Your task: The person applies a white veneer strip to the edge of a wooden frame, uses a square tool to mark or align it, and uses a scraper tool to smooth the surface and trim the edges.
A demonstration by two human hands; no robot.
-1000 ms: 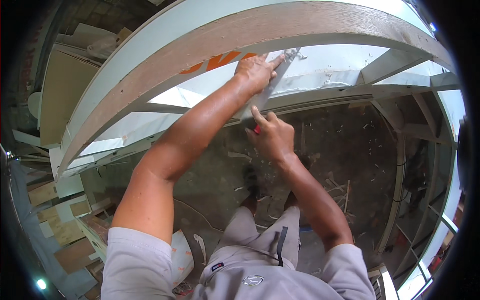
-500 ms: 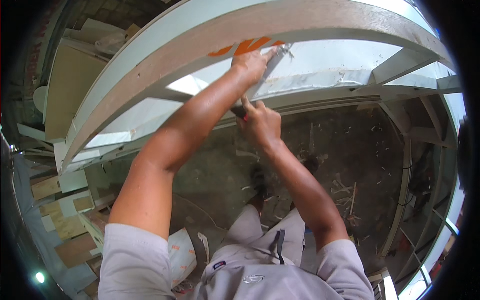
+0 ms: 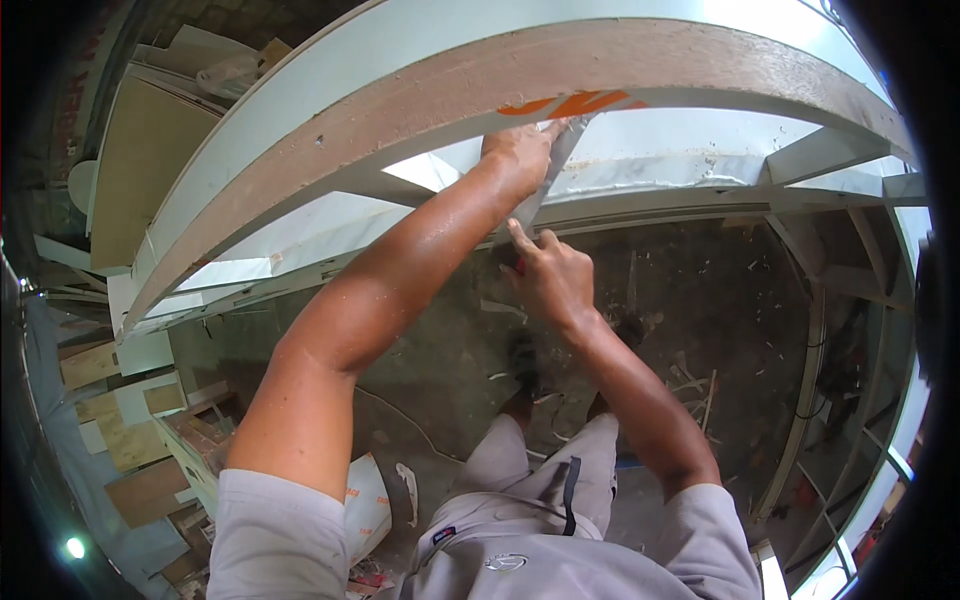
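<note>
A long, flat grey blade of a hand saw (image 3: 553, 188) slants up and away in front of me; its teeth cannot be made out. My right hand (image 3: 556, 276) is closed round the handle, index finger stretched along it, with a bit of red showing. Near the far tip, my left hand (image 3: 518, 160) grips the blade, fingers partly hidden behind the rim. Pale shavings cling there. The blade lies against the inner white panel (image 3: 660, 135) of a curved frame, under its brown wooden rim (image 3: 440, 95).
Cross braces (image 3: 825, 155) divide the frame on the right. Board offcuts (image 3: 130, 430) are piled at the left, below a tan sheet (image 3: 150, 170). Scraps and a cord (image 3: 410, 420) lie on the floor around my feet. A framed structure (image 3: 850, 440) stands along the right.
Both hands and the saw sit slightly further right in view. The right hand is a little lower and farther from the left forearm, so more of the blade shows.
</note>
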